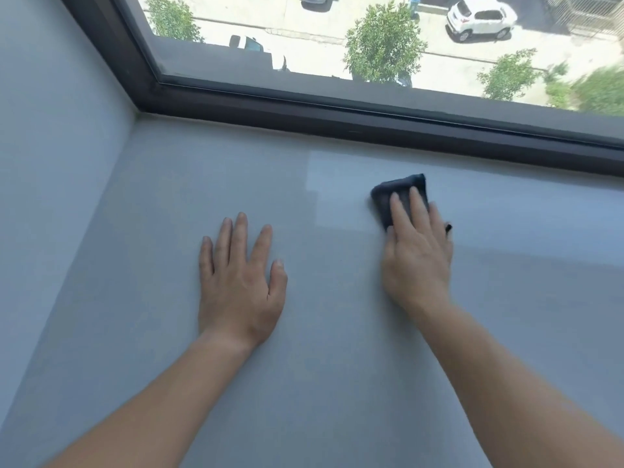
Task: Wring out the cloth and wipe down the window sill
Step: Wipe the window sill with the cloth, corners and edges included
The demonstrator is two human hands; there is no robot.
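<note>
A small dark grey folded cloth (391,192) lies on the wide grey window sill (320,332), a little in front of the window frame. My right hand (417,255) presses flat on the cloth with straight fingers, covering its near half. A lighter patch shows on the sill just left of the cloth. My left hand (239,285) rests flat on the bare sill to the left, fingers spread, apart from the cloth.
A dark window frame (337,113) runs along the back of the sill, with glass above it looking down on a street, trees and parked cars. A grey side wall (50,146) closes the sill on the left.
</note>
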